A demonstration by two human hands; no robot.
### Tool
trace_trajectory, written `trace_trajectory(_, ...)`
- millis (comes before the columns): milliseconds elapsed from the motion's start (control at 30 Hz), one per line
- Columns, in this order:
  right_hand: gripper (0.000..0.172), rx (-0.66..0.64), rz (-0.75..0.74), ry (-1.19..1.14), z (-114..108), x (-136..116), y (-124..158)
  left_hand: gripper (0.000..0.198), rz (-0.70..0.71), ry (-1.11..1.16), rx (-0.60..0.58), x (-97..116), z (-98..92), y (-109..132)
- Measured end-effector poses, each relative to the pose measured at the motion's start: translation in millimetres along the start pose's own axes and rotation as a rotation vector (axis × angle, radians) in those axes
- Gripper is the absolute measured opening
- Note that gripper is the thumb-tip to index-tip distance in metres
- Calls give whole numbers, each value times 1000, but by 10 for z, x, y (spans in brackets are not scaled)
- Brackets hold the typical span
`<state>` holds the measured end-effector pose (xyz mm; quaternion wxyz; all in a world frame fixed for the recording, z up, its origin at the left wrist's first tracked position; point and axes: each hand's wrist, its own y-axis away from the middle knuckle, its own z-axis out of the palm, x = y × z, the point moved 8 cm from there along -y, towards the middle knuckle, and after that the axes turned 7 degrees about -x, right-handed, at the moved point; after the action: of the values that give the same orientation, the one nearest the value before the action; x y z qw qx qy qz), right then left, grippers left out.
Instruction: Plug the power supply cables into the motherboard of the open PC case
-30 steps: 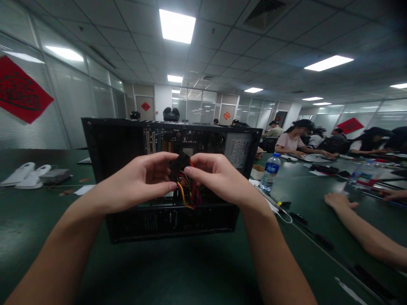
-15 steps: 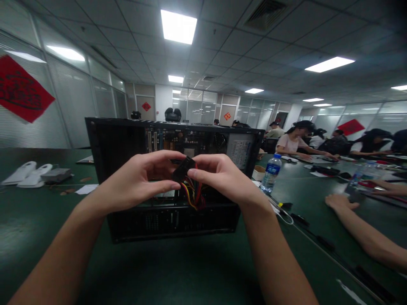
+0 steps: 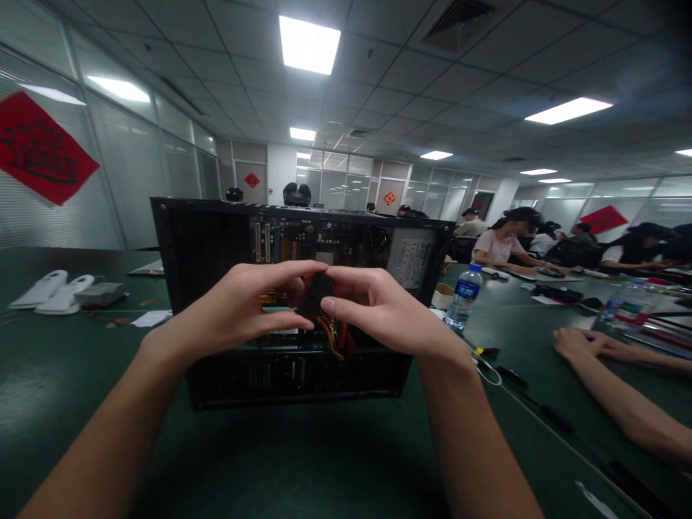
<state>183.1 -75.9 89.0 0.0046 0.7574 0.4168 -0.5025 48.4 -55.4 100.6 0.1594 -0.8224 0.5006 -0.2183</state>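
A black power connector (image 3: 312,297) with a bundle of red, yellow and black wires (image 3: 336,337) is held up between my hands, in front of an open computer case (image 3: 300,400). My right hand (image 3: 386,306) grips it from the right, thumb on its near face. From the left, my left hand (image 3: 243,299) curls around it, with index finger along the top and thumb tip at its lower edge. Behind my fingers, the case shows a motherboard (image 3: 308,234), a fan (image 3: 378,246) and a labelled power supply (image 3: 409,259). The connector's far side is hidden.
Right of the case stands a water bottle (image 3: 463,297), beside a small open box (image 3: 442,295). Cables (image 3: 519,404) run along the green table (image 3: 303,461). A co-worker's forearms (image 3: 621,382) rest at right. White objects (image 3: 68,292) lie at left.
The connector has turned more upright between my fingers, and its wires hang slightly further right. The co-worker at right has brought both hands together on the table.
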Motion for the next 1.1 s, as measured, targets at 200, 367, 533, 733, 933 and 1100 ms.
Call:
trace_trajectory(200, 38, -29, -49, 30, 30, -47, -14, 62, 113, -93, 48, 119, -19, -1)
trace_trajectory(367, 40, -34, -62, 64, 32, -57, -14, 61, 147, -108, 66, 155, -24, 3)
trace_trajectory(533, 46, -10, -57, 108, 28, -46, -18, 62, 137, -75, 66, 102, -9, -13)
trace_trajectory(733, 45, 5, -72, 76, 53, -37, -58, 63, 112, -70, 82, 74, -13, -22)
trace_trajectory(933, 48, 21, -76, 52, 52, -33, -62, 62, 124, -78, 91, 90, -18, -22)
trace_trajectory(1100, 48, 46, -72, 57, 51, -25, -70, 63, 114, -75, 92, 79, -25, -17)
